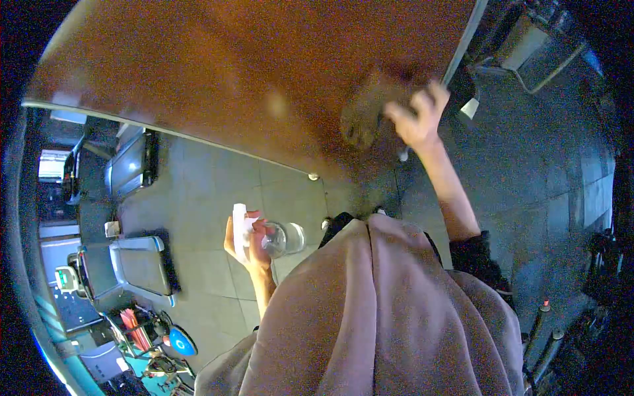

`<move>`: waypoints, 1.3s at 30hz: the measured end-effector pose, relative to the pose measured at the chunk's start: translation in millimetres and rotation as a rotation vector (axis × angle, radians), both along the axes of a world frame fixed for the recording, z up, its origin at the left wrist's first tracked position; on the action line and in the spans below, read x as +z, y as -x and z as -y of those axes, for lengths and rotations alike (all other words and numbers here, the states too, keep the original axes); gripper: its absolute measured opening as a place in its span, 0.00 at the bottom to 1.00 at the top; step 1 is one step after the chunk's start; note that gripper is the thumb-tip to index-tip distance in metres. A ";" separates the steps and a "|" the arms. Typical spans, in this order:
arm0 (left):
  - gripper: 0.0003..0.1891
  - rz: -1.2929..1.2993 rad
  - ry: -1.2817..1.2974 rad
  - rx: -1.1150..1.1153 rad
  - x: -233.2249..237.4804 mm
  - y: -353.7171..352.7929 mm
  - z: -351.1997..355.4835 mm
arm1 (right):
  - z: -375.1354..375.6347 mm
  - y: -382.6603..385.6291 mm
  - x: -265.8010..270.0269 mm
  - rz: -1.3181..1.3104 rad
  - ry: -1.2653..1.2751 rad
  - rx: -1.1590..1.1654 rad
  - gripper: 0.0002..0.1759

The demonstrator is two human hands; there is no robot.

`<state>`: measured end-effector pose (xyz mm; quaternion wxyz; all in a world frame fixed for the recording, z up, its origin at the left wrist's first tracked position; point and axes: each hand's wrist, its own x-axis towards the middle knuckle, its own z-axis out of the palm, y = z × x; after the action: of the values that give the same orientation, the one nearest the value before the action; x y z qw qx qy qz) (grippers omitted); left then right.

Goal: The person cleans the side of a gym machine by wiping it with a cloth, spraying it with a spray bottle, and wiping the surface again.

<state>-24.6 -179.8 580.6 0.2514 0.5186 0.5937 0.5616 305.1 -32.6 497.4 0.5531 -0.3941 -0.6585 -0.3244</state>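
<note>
My left hand [254, 241] is wrapped round a clear spray bottle [284, 239] with a white spray head, held tilted on its side over the floor. My right hand [419, 117] is raised near a large reddish-brown panel [264, 79], its fingers apart, bent and blurred by motion. Nothing shows between those fingers. A dark, blurred reflection or shadow lies on the glossy panel beside my right hand.
Treadmills [142, 264] stand on the left, with a blue round object [180, 340] and other equipment at the lower left. A metal-framed chair [525, 49] is at the upper right. Grey tiles [198, 198] cover the floor. Dark equipment stands at the lower right.
</note>
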 end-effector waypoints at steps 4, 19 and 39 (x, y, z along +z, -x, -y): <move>0.19 -0.040 0.032 -0.069 11.1 -6.4 -6.0 | -7.6 33.7 134.0 -0.264 -0.071 -0.050 0.26; 0.16 0.141 0.023 0.000 24.4 -5.4 7.6 | 35.8 94.1 -96.9 -0.464 0.317 0.006 0.27; 0.25 0.023 -0.277 -0.102 112.7 -83.1 -49.0 | 11.0 100.0 -57.3 -0.745 0.320 0.031 0.40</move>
<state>58.5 -130.8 693.3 0.2121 0.5713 0.4805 0.6306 205.1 -43.6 440.1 0.6904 -0.5558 -0.4611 -0.0442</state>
